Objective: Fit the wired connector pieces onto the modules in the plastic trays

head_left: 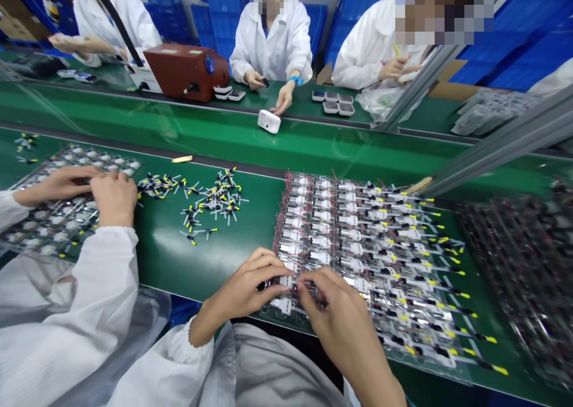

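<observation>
My left hand (248, 287) and my right hand (333, 317) meet at the near-left corner of a clear tray (447, 368) packed with rows of small white components (358, 240) with red wires and yellow-tipped leads. Both hands pinch one small white component (290, 283) between their fingertips, just above the tray's front rows. My sleeves are white.
A co-worker's hands (102, 192) at my left rest on another clear tray (54, 222). Loose yellow-tipped parts (210, 204) lie scattered on the green table. A dark tray (523, 258) sits at right. Across the belt stand a red machine (185, 70), a white box (269, 121) and seated people.
</observation>
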